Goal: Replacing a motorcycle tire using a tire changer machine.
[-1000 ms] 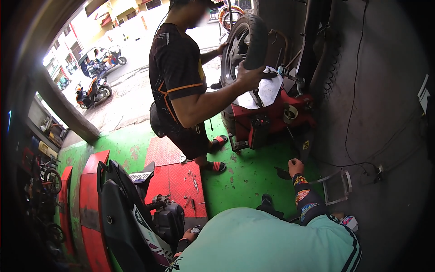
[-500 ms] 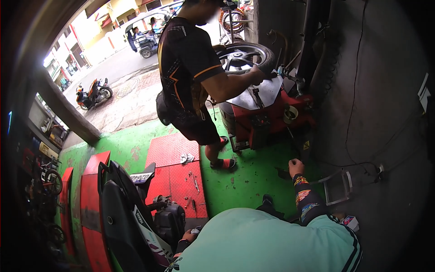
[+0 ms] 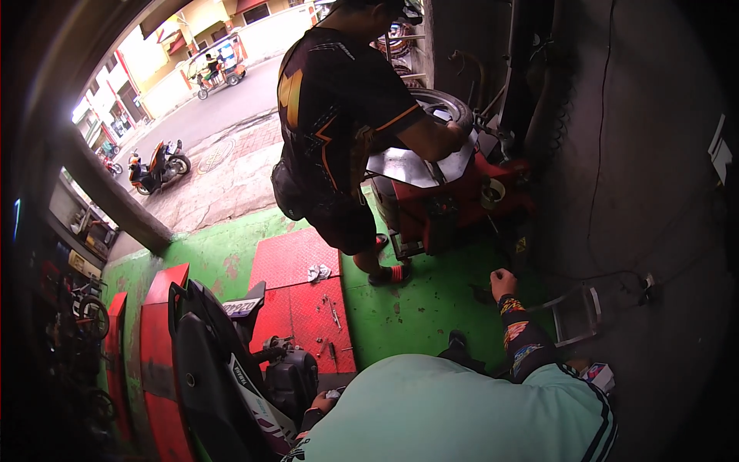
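Low beside the scooter's engine (image 3: 289,377), my left hand (image 3: 322,402) is closed around a small whitish thing (image 3: 333,393), mostly hidden by my shirt. My right hand (image 3: 503,284) is held out over the green floor at the end of a patterned sleeve. Its fingers are curled together, and whatever may be in them is too small to name. The black and white scooter (image 3: 208,369) stands at my left. Ahead, a co-worker in a dark shirt (image 3: 323,100) bends over a motorcycle wheel (image 3: 443,104) on a red tyre-changing machine (image 3: 462,204), one hand on the tyre.
Several tools (image 3: 332,312) and a crumpled white rag (image 3: 318,272) lie on the red metal plate (image 3: 296,254). A metal frame (image 3: 576,316) leans near the wall at right, with a cable (image 3: 593,276) running there. A small box (image 3: 599,376) lies close to my right side.
The co-worker has leaned further right and lowered the wheel toward the back of the machine. Out on the street, one three-wheeler has left and another shows. My hands have hardly moved.
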Demonstrator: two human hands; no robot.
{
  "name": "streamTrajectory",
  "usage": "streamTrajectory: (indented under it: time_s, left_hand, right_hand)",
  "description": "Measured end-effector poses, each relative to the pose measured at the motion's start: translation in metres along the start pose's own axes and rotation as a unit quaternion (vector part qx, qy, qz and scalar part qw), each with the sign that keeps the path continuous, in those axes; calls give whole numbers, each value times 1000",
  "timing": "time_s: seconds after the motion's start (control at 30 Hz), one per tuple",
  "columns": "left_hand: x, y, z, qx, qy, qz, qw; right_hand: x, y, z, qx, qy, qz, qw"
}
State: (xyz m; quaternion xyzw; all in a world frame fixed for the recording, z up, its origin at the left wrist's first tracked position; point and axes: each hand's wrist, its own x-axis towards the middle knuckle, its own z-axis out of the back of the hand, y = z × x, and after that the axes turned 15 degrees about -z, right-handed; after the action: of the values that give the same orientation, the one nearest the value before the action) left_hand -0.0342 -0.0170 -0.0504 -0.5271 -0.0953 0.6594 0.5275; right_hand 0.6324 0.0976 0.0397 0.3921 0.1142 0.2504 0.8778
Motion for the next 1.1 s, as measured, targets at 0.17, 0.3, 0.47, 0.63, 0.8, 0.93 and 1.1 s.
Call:
streamTrajectory:
  time_s: [0.17, 0.3, 0.47, 0.63, 0.8, 0.93, 1.1]
  left_hand:
    - [3, 7, -5, 18, -10, -11, 1000]
    - [0, 5, -8, 3, -13, -17, 1000]
    - [-6, -7, 1, -59, 15, 18, 998]
    - [-7, -9, 1, -72, 8, 37, 997]
    - [-7, -8, -3, -16, -3, 3, 1000]
    - [-6, -9, 3, -57, 9, 19, 998]
    - [-5, -9, 6, -56, 7, 24, 998]
  right_hand:
    - [-2, 2, 1, -5, 3, -6, 1000]
    - [-2, 3, 2, -14, -5, -8, 1000]
    - [-2, 3, 2, -18, -1, -9, 1000]
    - [-2, 3, 2, -14, -5, -15, 1000]
    - [-2, 3, 2, -12, 4, -19, 1000]
    - [-1, 2, 0, -8, -11, -18, 1000]
    - [-1, 2, 1, -6, -3, -15, 1000]
